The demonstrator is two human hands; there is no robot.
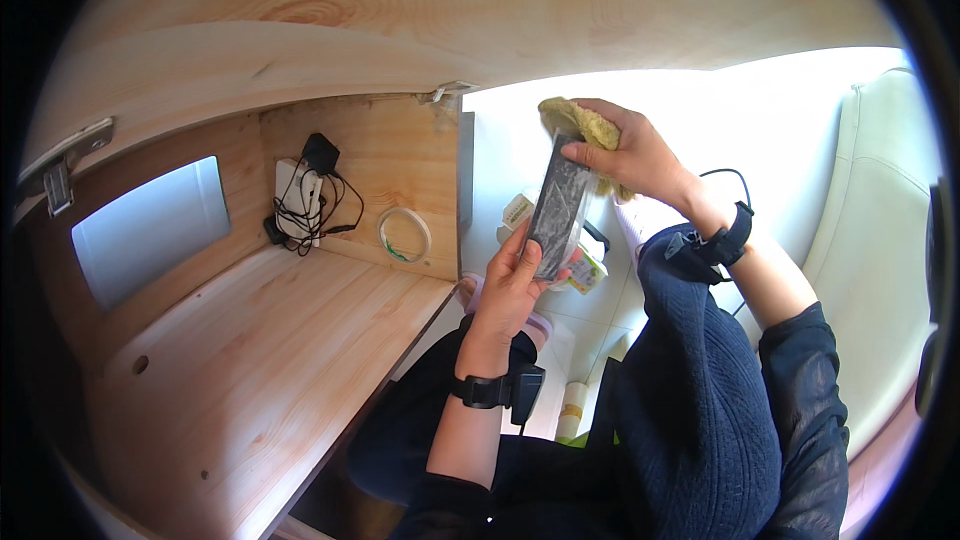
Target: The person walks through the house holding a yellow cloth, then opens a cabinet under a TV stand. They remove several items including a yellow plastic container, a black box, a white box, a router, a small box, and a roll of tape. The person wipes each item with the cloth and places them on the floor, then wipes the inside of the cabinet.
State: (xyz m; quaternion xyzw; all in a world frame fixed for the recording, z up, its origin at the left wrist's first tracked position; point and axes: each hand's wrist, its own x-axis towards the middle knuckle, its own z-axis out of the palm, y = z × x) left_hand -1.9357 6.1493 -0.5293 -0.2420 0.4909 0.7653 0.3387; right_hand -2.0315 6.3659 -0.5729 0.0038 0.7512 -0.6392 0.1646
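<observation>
My left hand (515, 275) grips the lower end of a long, dark grey rectangular box (560, 202) with pale streaks over its face and a clear-looking side. A fuzzy yellow-green cloth (578, 120) is bunched in my right hand (635, 150), which presses it around the box's upper end. The right thumb lies on the dark face. I hold the box tilted over my lap, to the right of an open wooden cabinet. What the box is, I cannot make out. Its underside is hidden.
Inside the wooden cabinet (270, 340) a white device (297, 195) with tangled black cables and a black adapter (320, 153) leans in the corner. A raised wooden panel (480, 10) spans the top. Below my hands are small packages (585, 270); a pale sofa (880, 190) stands right.
</observation>
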